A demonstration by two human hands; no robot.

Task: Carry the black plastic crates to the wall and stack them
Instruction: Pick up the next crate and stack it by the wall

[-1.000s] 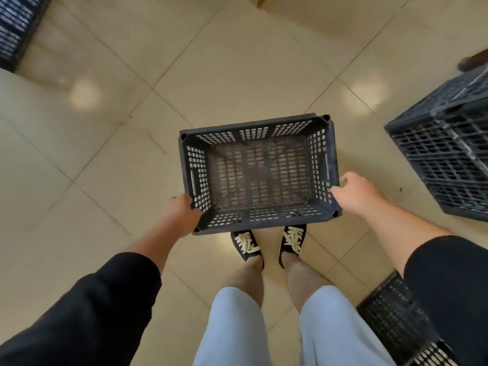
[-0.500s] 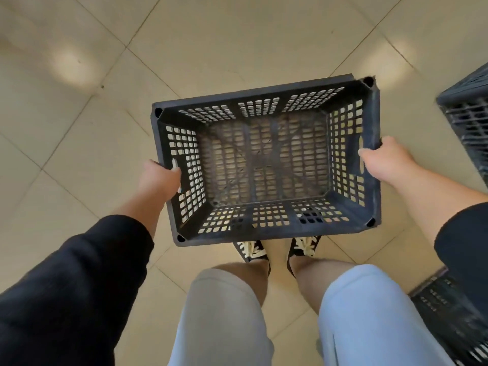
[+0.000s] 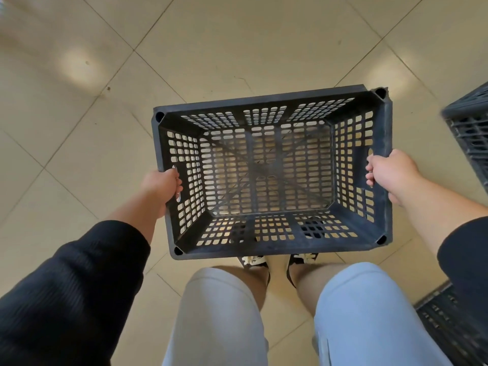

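Head view, nearest first: grey shorts (image 3: 219, 318) and black-sleeved arms lead out to the left hand (image 3: 161, 188), fingers curled through the handle slot in the left wall of the black crate (image 3: 272, 249), and the right hand (image 3: 390, 173), fingers wrapped over the rim at the right wall's slot. Between the two hands the empty crate hangs open side up above the tiled floor (image 3: 237, 48), shoes (image 3: 253, 260) showing under its near edge. Beyond the right hand stands another crate (image 3: 470, 128), and a third (image 3: 449, 320) lies behind that arm.
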